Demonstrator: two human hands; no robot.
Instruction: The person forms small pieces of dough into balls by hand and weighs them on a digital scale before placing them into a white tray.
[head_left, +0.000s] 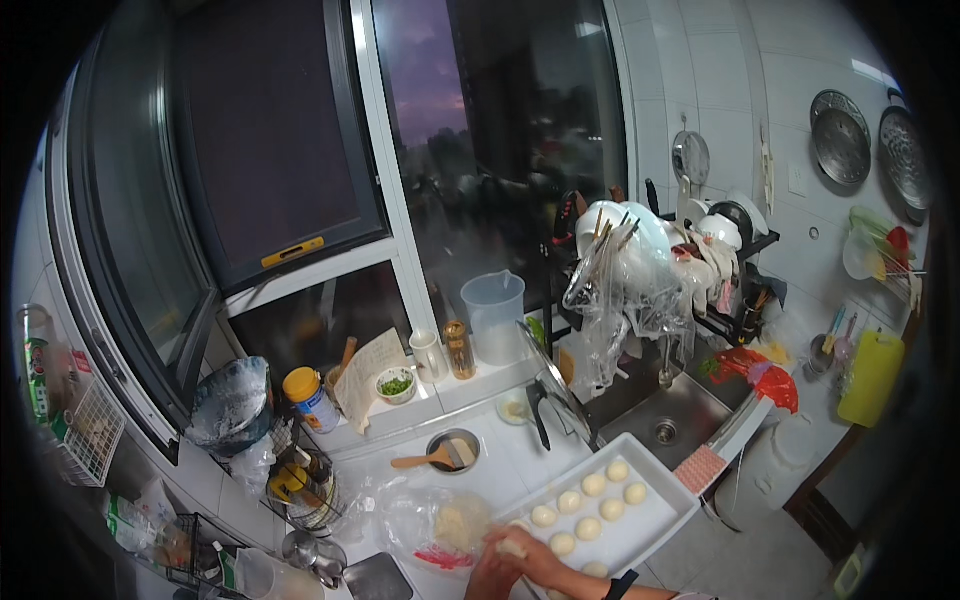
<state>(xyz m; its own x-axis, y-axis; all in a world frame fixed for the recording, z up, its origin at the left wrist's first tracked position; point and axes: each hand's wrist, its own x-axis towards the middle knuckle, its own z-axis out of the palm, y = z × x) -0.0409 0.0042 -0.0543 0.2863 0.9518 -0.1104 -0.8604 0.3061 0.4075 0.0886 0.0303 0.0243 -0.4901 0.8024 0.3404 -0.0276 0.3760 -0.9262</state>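
At the bottom centre my left hand (493, 566) and my right hand (538, 559) meet, with a small piece of pale dough (514, 545) between them. They are over the near left end of a white rectangular tray (651, 541) that holds several round dough balls (589, 529). Left of my hands lies a clear plastic bag (405, 517) with a larger lump of dough (459, 525) in it. Behind the bag stands a metal bowl (474, 444) with a wooden-handled brush (427, 459) across it. My palms and some fingertips are hidden.
A steel sink (675, 409) lies behind the tray, with a crowded dish rack (555, 300) above it. A glass pot lid (559, 382) leans beside the sink. The windowsill (442, 390) holds a jug, a mug and a bowl of chopped greens. A dark metal tray (377, 577) lies left.
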